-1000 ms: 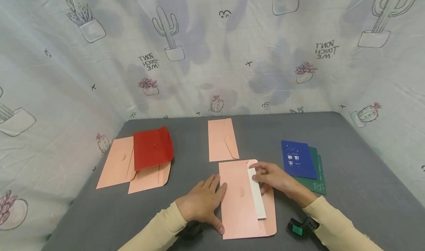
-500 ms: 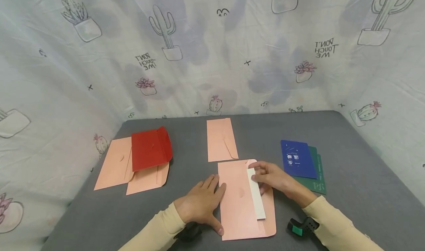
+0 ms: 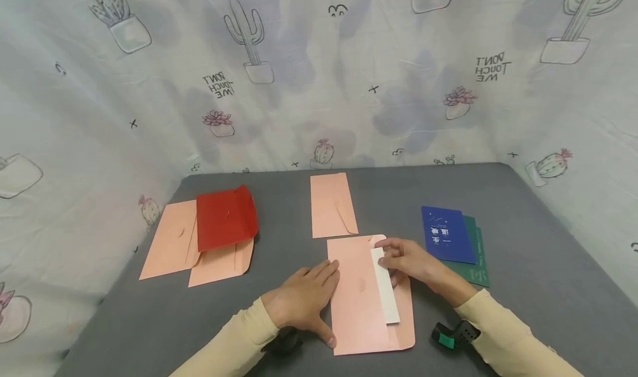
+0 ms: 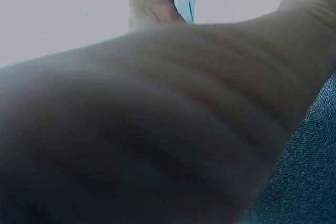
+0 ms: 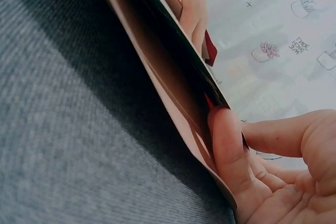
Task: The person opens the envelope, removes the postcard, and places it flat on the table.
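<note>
A pink envelope (image 3: 355,299) lies in front of me, its flap side to the right. A white card (image 3: 386,291) stands partly inside its right-hand opening, the rest covered by the envelope. My right hand (image 3: 408,261) pinches the card's exposed edge near its far end. From the right wrist view, the thumb and fingers (image 5: 228,135) hold that edge, and the card's underside looks dark. My left hand (image 3: 304,299) lies with extended fingers along the envelope's left edge, the thumb spread toward the near corner. The left wrist view is mostly filled by the blurred hand.
Beyond the envelope lies another pink envelope (image 3: 331,205). At left, a red envelope (image 3: 224,222) overlaps pink envelopes (image 3: 171,244). A blue card (image 3: 448,236) on green cards (image 3: 478,255) lies to the right. A patterned curtain (image 3: 319,89) surrounds the grey table (image 3: 279,222).
My left hand's fingers have drawn closer together on the envelope's edge. The right hand and the card show almost no movement. The head view has shifted slightly.
</note>
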`<state>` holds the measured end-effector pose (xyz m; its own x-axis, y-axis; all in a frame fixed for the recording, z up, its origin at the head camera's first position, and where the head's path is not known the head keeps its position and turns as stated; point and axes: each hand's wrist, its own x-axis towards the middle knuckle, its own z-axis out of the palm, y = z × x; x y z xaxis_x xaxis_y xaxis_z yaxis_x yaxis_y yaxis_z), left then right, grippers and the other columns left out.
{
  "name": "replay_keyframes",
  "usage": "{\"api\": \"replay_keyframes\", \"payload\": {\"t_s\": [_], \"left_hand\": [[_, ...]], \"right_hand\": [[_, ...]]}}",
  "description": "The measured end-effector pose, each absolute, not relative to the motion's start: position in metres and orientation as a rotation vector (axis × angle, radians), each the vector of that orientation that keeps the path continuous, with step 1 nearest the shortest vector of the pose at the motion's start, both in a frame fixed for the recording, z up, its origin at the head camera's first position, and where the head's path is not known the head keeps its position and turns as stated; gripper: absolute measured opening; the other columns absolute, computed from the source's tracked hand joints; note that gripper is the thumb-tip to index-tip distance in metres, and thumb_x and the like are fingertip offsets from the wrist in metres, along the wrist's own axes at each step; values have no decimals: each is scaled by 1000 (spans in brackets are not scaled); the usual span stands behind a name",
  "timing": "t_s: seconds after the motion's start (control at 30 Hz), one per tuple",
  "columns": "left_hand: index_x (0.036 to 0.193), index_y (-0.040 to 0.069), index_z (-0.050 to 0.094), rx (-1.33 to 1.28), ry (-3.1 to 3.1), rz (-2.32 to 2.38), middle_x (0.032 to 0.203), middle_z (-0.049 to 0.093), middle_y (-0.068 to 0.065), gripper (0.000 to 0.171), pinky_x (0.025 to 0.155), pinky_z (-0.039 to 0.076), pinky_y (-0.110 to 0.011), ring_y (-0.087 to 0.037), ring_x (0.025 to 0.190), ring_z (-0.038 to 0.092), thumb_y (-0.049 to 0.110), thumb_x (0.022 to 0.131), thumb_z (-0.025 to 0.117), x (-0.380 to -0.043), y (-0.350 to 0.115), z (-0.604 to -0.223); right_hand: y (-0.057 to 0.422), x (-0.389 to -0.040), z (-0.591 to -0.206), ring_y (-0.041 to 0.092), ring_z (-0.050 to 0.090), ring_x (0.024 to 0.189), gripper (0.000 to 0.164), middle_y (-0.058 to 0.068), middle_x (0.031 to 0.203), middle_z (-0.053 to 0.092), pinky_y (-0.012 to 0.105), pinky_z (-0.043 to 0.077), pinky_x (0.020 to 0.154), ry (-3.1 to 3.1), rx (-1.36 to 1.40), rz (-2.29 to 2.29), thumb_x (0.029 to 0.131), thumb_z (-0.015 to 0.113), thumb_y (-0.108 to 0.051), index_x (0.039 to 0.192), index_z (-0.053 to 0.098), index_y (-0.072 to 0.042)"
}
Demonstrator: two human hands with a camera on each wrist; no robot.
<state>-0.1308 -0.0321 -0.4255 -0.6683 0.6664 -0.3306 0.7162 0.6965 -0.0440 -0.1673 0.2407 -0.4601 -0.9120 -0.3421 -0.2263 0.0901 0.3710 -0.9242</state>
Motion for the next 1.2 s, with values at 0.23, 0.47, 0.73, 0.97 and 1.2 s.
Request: {"api": "replay_keyframes", "payload": {"t_s": [0.23,0.47,0.73,0.97,1.2], "left_hand": [[159,10,30,1085,2617,-249,169,23,-5,124,118,39,-44,-20,157,26,80,66,75,-131,-34,-426],[159,12,29,1073,2616,-262,170,22,-4,124,118,38,-42,-19,157,24,81,67,74,-130,-34,-426],[160,12,29,1062,2608,-241,170,21,-4,125,119,37,-44,-20,157,23,81,66,74,-129,-35,-426],[158,12,32,1082,2609,-255,169,24,-4,123,118,39,-43,-19,157,25,81,66,74,-126,-37,-426],[159,11,32,1094,2627,-266,169,25,-5,123,118,39,-42,-19,157,25,81,67,74,-127,-38,-423]], "right_hand": [[240,-169,-462,14,64,56,55,6,89,69,32,58,61,2262,-190,-1546,95,66,-16,144,47,3],[242,-170,-460,15,64,58,55,7,89,70,32,57,59,2285,-159,-1531,95,67,-16,144,48,2],[243,-169,-459,15,64,58,58,6,89,68,34,58,61,2240,-180,-1553,95,66,-15,145,44,4],[246,-161,-463,21,67,65,63,12,101,69,37,58,67,2231,-160,-1556,97,66,-20,149,39,4],[251,-153,-465,20,67,72,65,10,99,70,36,59,70,2226,-91,-1650,98,64,-19,151,34,4]]}}
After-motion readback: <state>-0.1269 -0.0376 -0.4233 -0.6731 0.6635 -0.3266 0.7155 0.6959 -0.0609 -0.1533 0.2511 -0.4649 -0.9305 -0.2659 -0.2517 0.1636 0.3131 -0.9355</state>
